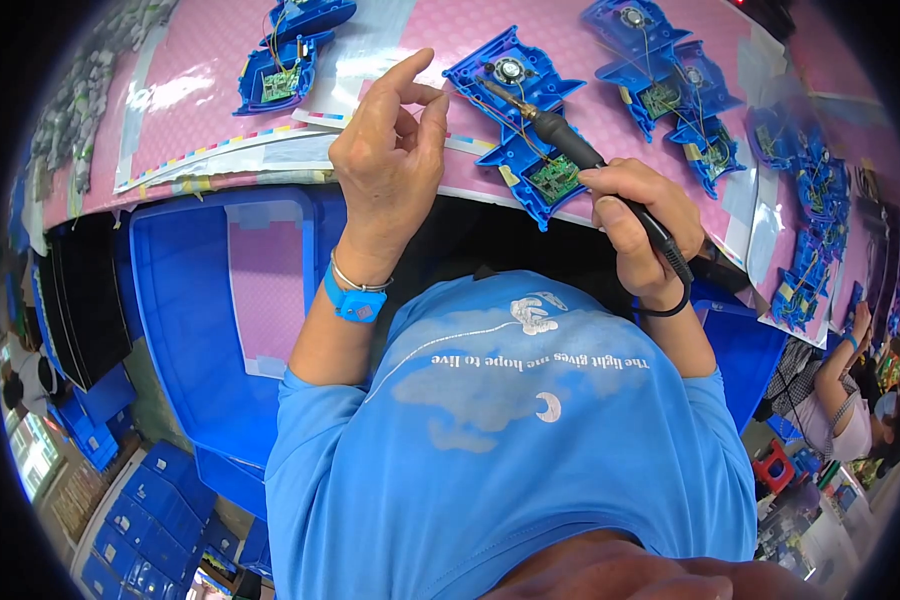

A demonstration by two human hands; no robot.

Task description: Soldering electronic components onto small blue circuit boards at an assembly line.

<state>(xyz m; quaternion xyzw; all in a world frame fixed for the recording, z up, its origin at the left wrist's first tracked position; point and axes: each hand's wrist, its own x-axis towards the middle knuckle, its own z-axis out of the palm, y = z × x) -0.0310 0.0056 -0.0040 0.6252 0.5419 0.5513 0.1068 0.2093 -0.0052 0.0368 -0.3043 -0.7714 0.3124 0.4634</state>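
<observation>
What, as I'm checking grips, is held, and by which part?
The right hand holds a soldering iron by its black handle, toward the cord; whether the left hand pinches anything cannot be told.

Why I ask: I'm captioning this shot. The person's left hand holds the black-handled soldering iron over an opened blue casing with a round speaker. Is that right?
Not quite: the head view shows the right hand holding the black-handled soldering iron, over an opened blue casing with a round speaker.
</observation>
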